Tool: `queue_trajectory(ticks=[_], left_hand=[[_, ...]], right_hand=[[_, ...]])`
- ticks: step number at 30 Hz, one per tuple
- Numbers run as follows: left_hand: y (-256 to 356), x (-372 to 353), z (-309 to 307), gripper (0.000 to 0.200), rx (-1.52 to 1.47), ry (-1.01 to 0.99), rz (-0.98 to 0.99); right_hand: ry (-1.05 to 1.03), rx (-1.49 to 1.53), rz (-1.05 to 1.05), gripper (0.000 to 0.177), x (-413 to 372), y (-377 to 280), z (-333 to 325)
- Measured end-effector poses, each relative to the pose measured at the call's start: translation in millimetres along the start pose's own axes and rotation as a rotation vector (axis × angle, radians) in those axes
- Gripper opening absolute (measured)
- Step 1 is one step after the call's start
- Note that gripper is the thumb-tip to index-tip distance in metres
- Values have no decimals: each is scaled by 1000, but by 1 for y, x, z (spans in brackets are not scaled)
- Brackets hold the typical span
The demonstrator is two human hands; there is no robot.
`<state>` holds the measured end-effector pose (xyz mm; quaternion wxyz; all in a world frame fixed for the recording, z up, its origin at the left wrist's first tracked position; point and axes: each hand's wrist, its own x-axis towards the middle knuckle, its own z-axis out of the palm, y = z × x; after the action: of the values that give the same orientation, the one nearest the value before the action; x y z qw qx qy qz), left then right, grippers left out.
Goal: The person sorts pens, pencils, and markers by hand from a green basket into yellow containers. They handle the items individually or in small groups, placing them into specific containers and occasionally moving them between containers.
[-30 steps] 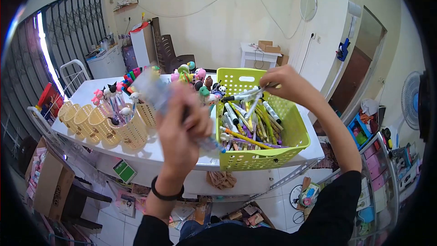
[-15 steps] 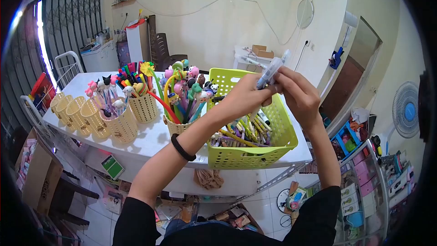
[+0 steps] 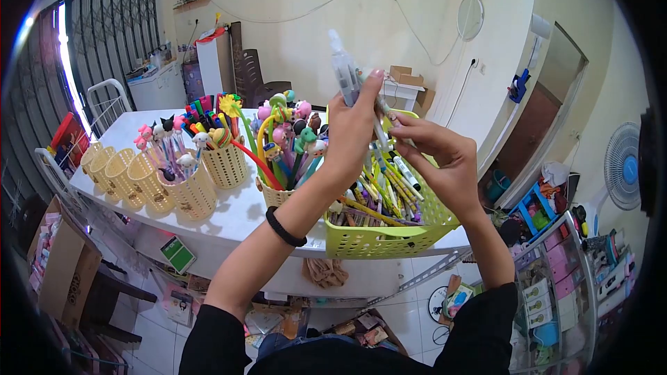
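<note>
Both hands are up over the green basket (image 3: 389,243), and they meet right above its far edge. The left hand (image 3: 356,132) is wrapped tight round a bundle of pens (image 3: 344,69), clear and whitish barrels standing almost upright, tips well above the knuckles against the pale wall. A black wristband (image 3: 285,228) sits on that forearm. The right hand (image 3: 445,163) comes in from the side just below, thumb and forefinger (image 3: 403,125) pinched narrow on the lower end of the same bundle, the other fingers curled loosely underneath. So the bundle is held by both hands, in the air, clear of the basket and apart from everything on the bench (image 3: 229,215).

Below the hands, the basket holds a loose heap of markers and pencils (image 3: 382,194) lying slantwise in yellow, green, purple and black. It stands at the near right corner of the white bench. Just beside it on the left is a cream cup (image 3: 274,196) crammed with novelty pens, animal heads and a yellow flower on top. Further left stand two more filled cream cups (image 3: 226,165) (image 3: 193,196), then a row of empty-looking ones (image 3: 114,175) toward the bench's left end. A cardboard box (image 3: 59,271) sits on the floor at the lower left.
</note>
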<state>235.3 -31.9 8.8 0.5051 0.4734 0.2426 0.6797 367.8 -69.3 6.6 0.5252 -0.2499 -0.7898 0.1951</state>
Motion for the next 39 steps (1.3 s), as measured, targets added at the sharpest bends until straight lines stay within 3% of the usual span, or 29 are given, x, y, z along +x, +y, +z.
queue_trajectory(ticks=[2, 5, 6, 8, 9, 11, 12, 15, 16, 18, 19, 21, 25, 31, 36, 39], left_hand=[[-1, 2, -1, 28, 0, 16, 68], [11, -6, 9, 20, -218, 4, 197], [17, -11, 8, 20, -211, 16, 207], [29, -21, -2, 21, -431, -177, 219], [39, -30, -9, 21, -405, -151, 230], [62, -52, -25, 21, -666, -205, 381], [73, -64, -36, 21, -646, -172, 416], [100, -93, -91, 18, -538, -146, 546], [110, -99, -106, 16, -428, 8, 637], [130, -104, -143, 17, -181, 332, 826], [139, -103, -164, 20, -66, 496, 896], [154, -100, -209, 22, -13, 545, 917], [157, -67, -272, 26, 145, 713, 815], [117, -43, -312, 21, 426, 579, 417], [120, -45, -315, 21, 567, 544, 354], [121, -41, -315, 30, 736, 558, 498]], right_hand=[[-51, 95, 43, 24, 1, -2, 0], [34, 269, 263, 39, -7, -25, 5], [22, 279, 257, 39, -13, -34, 9], [159, 415, 150, 49, -28, -51, 24], [252, 480, 126, 52, -42, -57, 36], [378, 545, 35, 55, -76, -60, 64], [415, 540, -33, 53, -89, -56, 78], [394, 766, 22, 50, -104, -48, 128], [374, 794, 25, 50, -103, -49, 141], [115, 1011, 310, 44, -99, -53, 166], [96, 1035, 310, 44, -97, -51, 176], [-94, 1065, 382, 34, -93, -46, 197], [-113, 1057, 356, 25, -84, -49, 234], [120, 887, 437, 16, -74, -70, 258], [217, 868, 418, 9, -76, -67, 253], [280, 819, 386, 10, -80, -68, 243]])
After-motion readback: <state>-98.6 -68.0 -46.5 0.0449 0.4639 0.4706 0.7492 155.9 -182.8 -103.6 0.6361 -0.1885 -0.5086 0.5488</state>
